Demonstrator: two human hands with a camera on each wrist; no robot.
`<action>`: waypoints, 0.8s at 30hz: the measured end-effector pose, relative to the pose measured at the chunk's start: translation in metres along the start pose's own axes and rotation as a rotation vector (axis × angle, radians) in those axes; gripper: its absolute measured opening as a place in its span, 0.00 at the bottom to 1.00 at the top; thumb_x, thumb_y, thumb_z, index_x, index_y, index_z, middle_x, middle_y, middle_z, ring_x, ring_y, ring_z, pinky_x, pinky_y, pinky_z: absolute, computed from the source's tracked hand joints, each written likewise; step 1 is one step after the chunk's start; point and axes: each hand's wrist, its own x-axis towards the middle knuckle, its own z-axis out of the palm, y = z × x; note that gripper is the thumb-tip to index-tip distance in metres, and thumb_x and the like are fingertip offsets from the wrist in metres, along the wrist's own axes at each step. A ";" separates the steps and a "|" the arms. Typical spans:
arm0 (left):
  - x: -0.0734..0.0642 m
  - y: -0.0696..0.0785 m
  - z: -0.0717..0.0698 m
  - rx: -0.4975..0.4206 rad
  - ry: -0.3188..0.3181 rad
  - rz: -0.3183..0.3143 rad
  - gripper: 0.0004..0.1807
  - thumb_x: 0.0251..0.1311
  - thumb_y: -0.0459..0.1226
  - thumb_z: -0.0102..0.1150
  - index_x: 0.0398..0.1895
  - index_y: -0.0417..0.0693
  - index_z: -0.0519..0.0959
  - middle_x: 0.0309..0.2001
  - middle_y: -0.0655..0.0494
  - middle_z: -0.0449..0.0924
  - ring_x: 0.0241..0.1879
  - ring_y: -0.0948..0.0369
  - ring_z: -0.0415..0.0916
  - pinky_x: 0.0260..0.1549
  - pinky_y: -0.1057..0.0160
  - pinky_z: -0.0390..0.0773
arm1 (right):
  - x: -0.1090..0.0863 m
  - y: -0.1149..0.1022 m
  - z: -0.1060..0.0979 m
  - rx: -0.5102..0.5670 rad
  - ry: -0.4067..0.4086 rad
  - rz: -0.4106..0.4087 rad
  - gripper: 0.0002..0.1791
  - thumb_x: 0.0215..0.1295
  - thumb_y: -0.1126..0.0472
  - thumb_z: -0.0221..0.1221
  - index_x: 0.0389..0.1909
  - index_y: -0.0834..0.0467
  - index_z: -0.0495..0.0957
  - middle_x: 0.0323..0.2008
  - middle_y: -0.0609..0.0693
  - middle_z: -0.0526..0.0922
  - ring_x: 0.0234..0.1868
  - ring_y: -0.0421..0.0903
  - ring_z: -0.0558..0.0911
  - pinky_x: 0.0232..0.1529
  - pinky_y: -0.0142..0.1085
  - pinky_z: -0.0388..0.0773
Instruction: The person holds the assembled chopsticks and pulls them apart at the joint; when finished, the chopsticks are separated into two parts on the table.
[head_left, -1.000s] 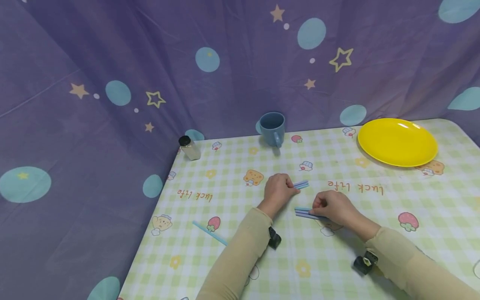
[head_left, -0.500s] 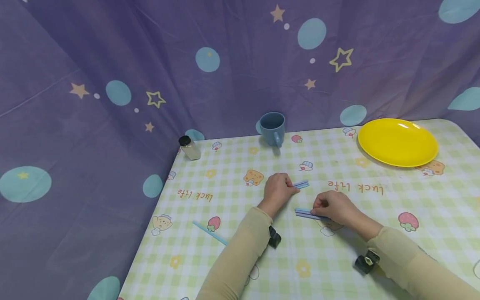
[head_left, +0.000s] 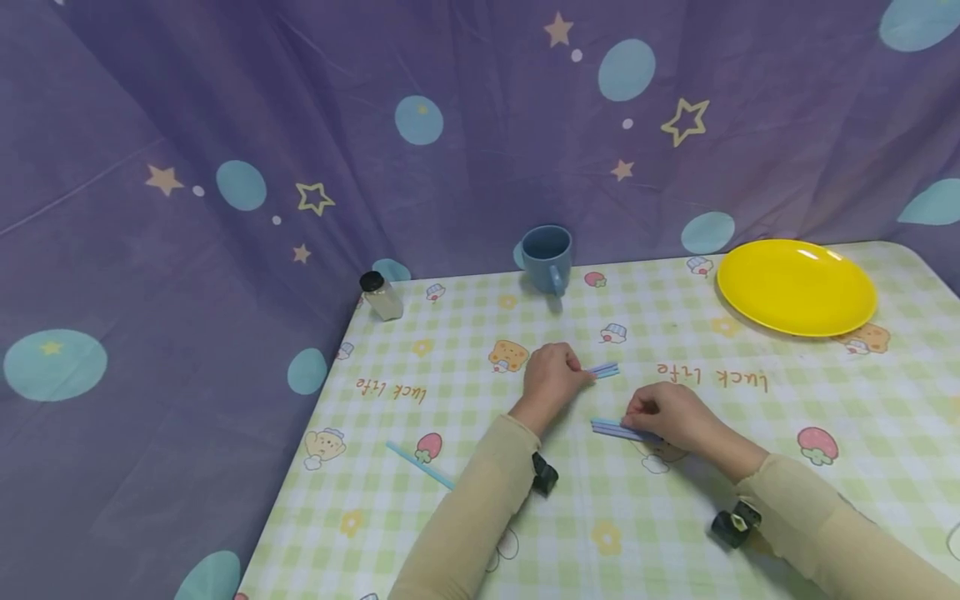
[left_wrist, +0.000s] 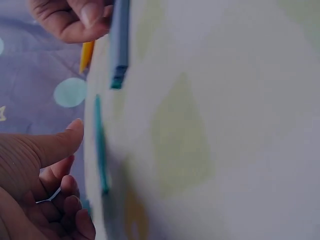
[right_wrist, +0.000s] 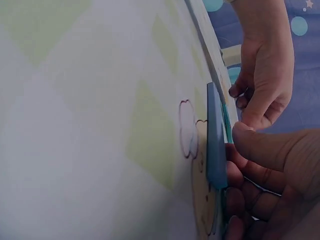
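Note:
In the head view, my left hand (head_left: 551, 379) is at the near-left end of a small bundle of thin blue and purple sticks (head_left: 606, 370). The left wrist view shows its thumb extended and other fingers loosely bent, beside a teal stick (left_wrist: 101, 150) with nothing between them. My right hand (head_left: 672, 414) pinches a second bundle of straight blue and purple sticks (head_left: 607, 428) with thumb and index finger, close over the tablecloth. These sticks lie side by side, their right ends hidden by the hand. A single light-blue stick (head_left: 418, 464) lies lower left, partly behind my left sleeve.
A blue mug (head_left: 547, 260) stands at the table's back edge, and a black-capped shaker (head_left: 382, 298) at the back-left corner. The yellow plate (head_left: 795, 287) lies back right. Checked cloth (head_left: 675, 533) covers the table; a purple curtain (head_left: 480, 183) hangs behind it.
My left hand has drawn slightly left, baring a little more of the far bundle. Sticks under my right hand have come closer together. The mug, plate and shaker stay put.

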 end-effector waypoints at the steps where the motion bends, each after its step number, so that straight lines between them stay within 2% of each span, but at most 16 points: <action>1: -0.001 -0.001 -0.004 -0.004 0.003 -0.007 0.18 0.47 0.48 0.76 0.18 0.52 0.75 0.22 0.63 0.72 0.27 0.62 0.70 0.31 0.65 0.70 | 0.000 -0.001 0.000 0.003 0.002 -0.002 0.08 0.62 0.57 0.66 0.24 0.51 0.81 0.23 0.40 0.78 0.27 0.41 0.73 0.36 0.39 0.70; 6: -0.011 -0.014 -0.026 -0.015 0.005 -0.023 0.17 0.50 0.49 0.74 0.21 0.52 0.76 0.23 0.62 0.74 0.24 0.63 0.70 0.27 0.65 0.70 | 0.001 -0.005 0.001 0.003 0.048 -0.042 0.06 0.61 0.57 0.66 0.26 0.51 0.81 0.24 0.40 0.79 0.28 0.40 0.73 0.36 0.39 0.71; 10: -0.023 -0.033 -0.047 -0.044 -0.040 -0.006 0.14 0.54 0.47 0.72 0.24 0.51 0.78 0.23 0.61 0.75 0.23 0.64 0.71 0.26 0.65 0.71 | 0.003 -0.015 0.007 0.014 0.082 -0.072 0.06 0.60 0.59 0.67 0.26 0.51 0.81 0.24 0.39 0.79 0.26 0.39 0.73 0.33 0.37 0.70; 14: -0.039 -0.060 -0.067 -0.086 -0.095 0.025 0.09 0.59 0.43 0.68 0.27 0.51 0.79 0.25 0.60 0.75 0.25 0.63 0.70 0.30 0.62 0.71 | 0.006 -0.033 0.016 0.023 0.102 -0.123 0.05 0.60 0.60 0.67 0.26 0.50 0.81 0.27 0.40 0.79 0.25 0.39 0.72 0.31 0.36 0.70; 18: -0.058 -0.089 -0.085 -0.097 -0.104 0.072 0.04 0.61 0.38 0.65 0.29 0.51 0.81 0.27 0.61 0.76 0.27 0.63 0.70 0.30 0.62 0.72 | 0.008 -0.052 0.028 0.017 0.115 -0.182 0.04 0.58 0.60 0.68 0.29 0.51 0.82 0.30 0.43 0.79 0.24 0.38 0.72 0.32 0.37 0.72; 24: -0.081 -0.124 -0.101 -0.049 -0.121 0.105 0.05 0.62 0.31 0.62 0.34 0.49 0.84 0.31 0.61 0.77 0.26 0.63 0.68 0.29 0.62 0.70 | 0.013 -0.074 0.051 0.018 0.056 -0.286 0.04 0.58 0.61 0.68 0.32 0.54 0.82 0.32 0.44 0.80 0.25 0.34 0.72 0.32 0.34 0.73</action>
